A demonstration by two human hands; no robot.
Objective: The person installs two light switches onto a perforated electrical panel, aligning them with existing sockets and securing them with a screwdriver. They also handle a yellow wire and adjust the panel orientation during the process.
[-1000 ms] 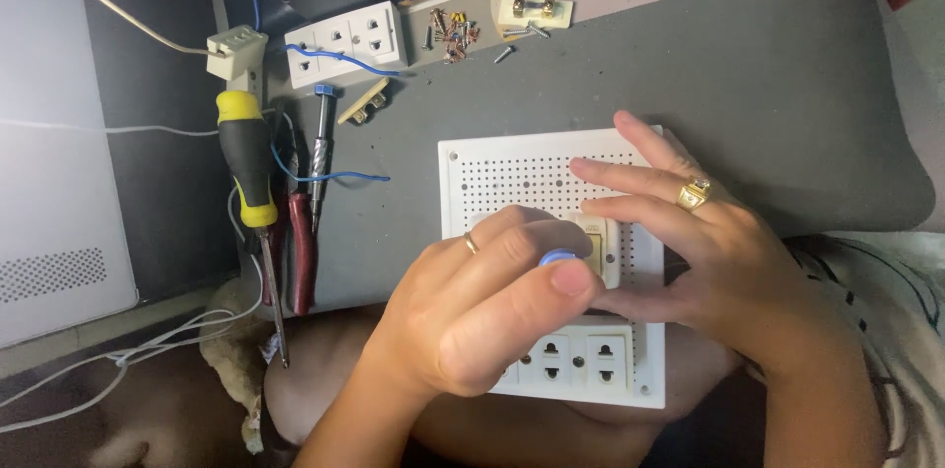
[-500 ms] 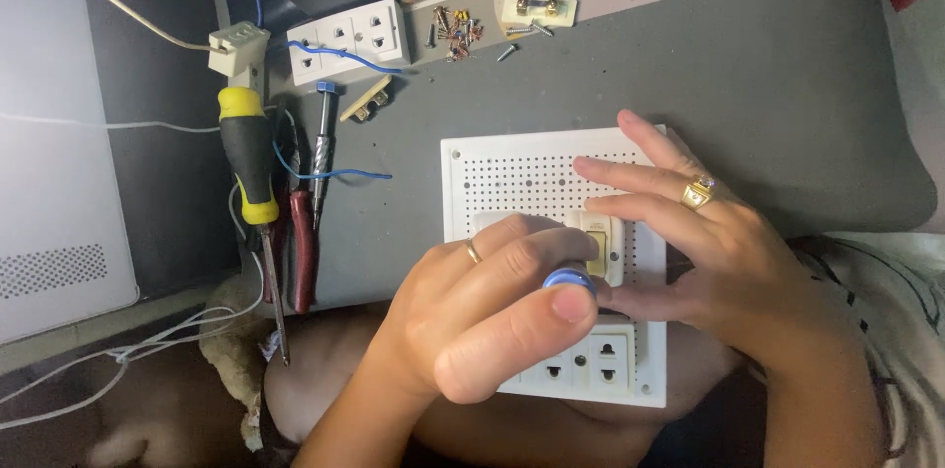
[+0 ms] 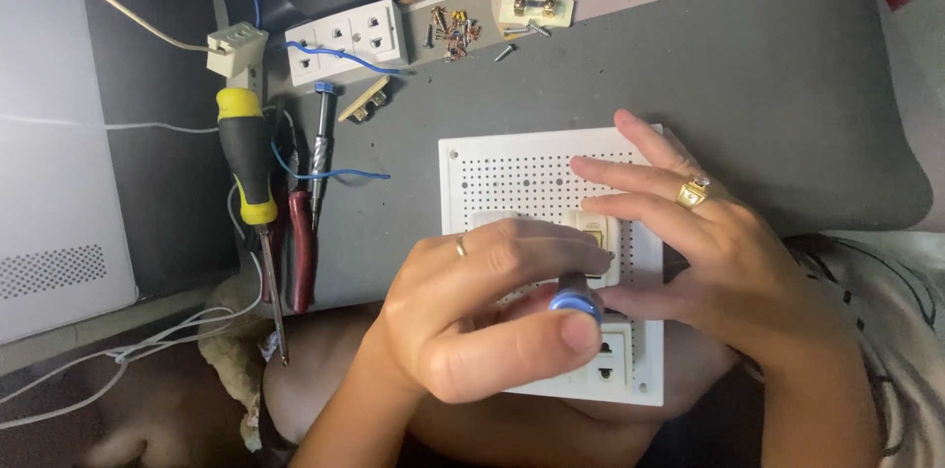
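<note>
A white perforated board (image 3: 512, 173) with switch and socket modules lies on my lap at the grey mat's near edge. My left hand (image 3: 482, 315) is closed around a small screwdriver with a blue cap (image 3: 576, 303), its tip hidden beneath the fingers, pointing down at the board. A ring sits on that hand. My right hand (image 3: 709, 251), wearing a gold ring, rests flat on the board's right side, fingers spread over a cream switch module (image 3: 597, 242). A white socket module (image 3: 612, 355) shows just below the blue cap.
A yellow-and-black screwdriver (image 3: 246, 183), red-handled pliers (image 3: 300, 251) and a thin metal driver (image 3: 321, 148) lie to the left. A white socket plate (image 3: 345, 40) with blue wire, loose screws (image 3: 453, 30) and a small cream part (image 3: 536, 10) sit at the back. White cables (image 3: 118, 350) trail at left.
My left hand has turned slightly on the blue-capped screwdriver, and the cap has shifted a little. The right hand stays pressed on the board.
</note>
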